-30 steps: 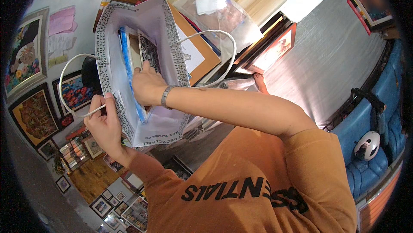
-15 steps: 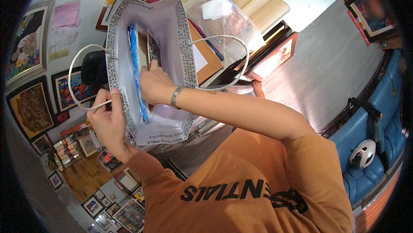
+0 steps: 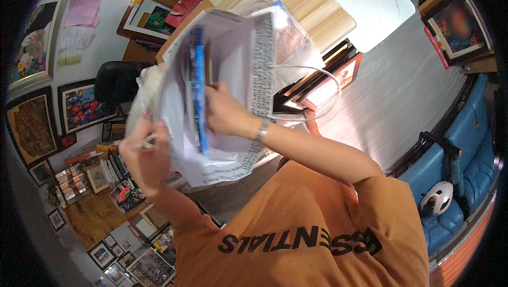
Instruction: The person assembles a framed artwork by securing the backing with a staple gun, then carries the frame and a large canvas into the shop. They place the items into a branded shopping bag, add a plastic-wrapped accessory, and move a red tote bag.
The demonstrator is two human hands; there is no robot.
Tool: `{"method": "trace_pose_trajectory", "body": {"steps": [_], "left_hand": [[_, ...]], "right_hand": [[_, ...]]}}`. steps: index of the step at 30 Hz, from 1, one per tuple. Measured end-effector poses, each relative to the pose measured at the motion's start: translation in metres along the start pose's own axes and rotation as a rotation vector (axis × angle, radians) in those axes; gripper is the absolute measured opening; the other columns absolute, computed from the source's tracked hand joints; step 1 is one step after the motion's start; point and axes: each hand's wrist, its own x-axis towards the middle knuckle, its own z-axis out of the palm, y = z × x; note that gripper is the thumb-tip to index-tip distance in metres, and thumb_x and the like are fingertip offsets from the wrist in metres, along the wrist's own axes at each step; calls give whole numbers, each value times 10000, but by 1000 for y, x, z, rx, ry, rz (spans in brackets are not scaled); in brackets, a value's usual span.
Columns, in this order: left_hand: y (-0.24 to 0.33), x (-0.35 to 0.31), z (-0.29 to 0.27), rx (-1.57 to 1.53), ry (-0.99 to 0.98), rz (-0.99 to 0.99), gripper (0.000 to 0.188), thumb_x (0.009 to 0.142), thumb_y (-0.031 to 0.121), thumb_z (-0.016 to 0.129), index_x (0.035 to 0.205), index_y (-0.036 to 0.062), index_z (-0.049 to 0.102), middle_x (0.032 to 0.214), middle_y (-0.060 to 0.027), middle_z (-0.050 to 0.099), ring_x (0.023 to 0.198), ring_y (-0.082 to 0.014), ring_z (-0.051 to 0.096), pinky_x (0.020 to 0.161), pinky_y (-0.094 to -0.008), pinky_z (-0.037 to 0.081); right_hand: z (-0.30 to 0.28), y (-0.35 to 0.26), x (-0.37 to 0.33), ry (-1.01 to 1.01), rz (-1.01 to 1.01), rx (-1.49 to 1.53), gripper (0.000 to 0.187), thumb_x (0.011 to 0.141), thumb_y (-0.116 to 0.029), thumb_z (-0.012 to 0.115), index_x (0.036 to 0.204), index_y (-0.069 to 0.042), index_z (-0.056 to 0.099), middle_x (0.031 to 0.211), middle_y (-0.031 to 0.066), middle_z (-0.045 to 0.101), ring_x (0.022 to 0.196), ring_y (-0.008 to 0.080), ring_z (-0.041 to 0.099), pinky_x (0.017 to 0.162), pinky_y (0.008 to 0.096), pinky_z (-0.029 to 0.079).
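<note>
At about nine o'clock from the middle of the view, framed paintings lean against a pale wall, with smaller frames scattered on the wooden floor toward seven o'clock. A black chair back stands just above them.

The left hand sits at roughly eight o'clock from the centre, fingers curled together and clamped on a white cord handle and the near edge of the white paper bag. The bag is held up in the air, in the upper middle of the view, its mouth gaping toward the camera, with a band of dark print running along its rim. Inside it, at ten o'clock from the right hand, a flat blue-edged item stands on edge against the bag's left wall.

The right hand reaches into the open bag, fingers closed on the flat blue-edged item; a wristband circles the wrist just outside the rim. A second white cord handle loops out at three o'clock from the bag.

Behind the bag lies a wooden tabletop. Framed pictures rest on the grey floor just right of the bag. At four o'clock, a white helmet lies on a blue sofa. The person's orange shirt fills the bottom.
</note>
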Motion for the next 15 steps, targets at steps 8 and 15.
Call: {"method": "trace_pose_trajectory", "body": {"steps": [8,15], "left_hand": [[54,-53,102,-152,-268,365,167,748,151,713,725,115,551,632,-51,543,536,-239,593,521,-386,474],[79,-86,202,-229,-331,465,208,766,237,739,797,107,580,655,-25,568,577,-194,614,562,-331,469]], "right_hand": [[-50,96,-82,32,232,72,318,845,0,568,1141,92,638,1048,282,698,992,286,692,842,360,536],[-93,135,-146,14,352,39,319,855,-20,581,1153,73,650,1051,236,713,989,257,686,862,354,530]]}}
